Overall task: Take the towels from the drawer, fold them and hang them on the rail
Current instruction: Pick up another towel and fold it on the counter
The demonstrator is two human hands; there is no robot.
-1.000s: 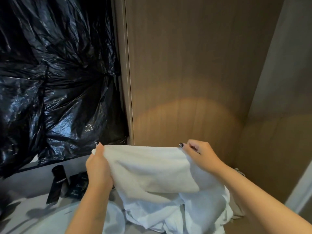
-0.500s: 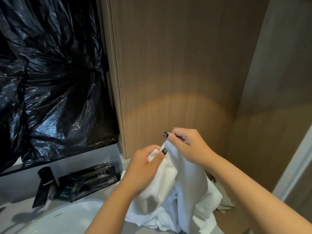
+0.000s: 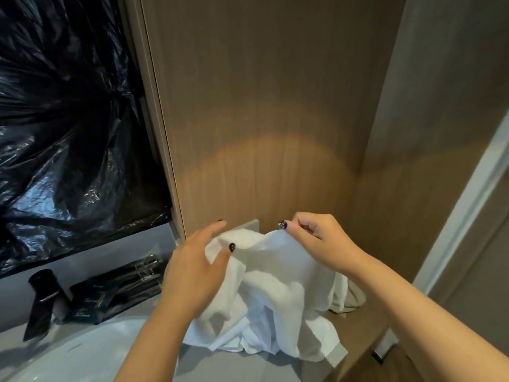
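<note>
Now, towel: the soft white cloth towel [image 3: 275, 274] hangs in front of the person, bunched and wrinkled, with its low end piled on the grey counter [image 3: 234, 365].
Right grip: the right hand [image 3: 316, 241] pinches the top edge of the towel between thumb and fingers. The fingers are curled tight.
Left grip: the left hand [image 3: 197, 268] is spread wide, fingers mostly straight. It lies flat on the left side of the towel and grips nothing that I can see.
Which way the towel lies: it drops down and a bit left from the right hand's pinch. Its long way runs top to bottom.
Nearer hand: the left hand is already touching the loose left side, so I think it is the one to catch that edge next.
Fold so far: I think the fold is only begun. The cloth is not flat yet.
Rail: not in view.
Close by: a black crinkly plastic sheet [image 3: 68, 133] on the left and a brown wooden wall panel [image 3: 261, 106] behind the hands.
</note>
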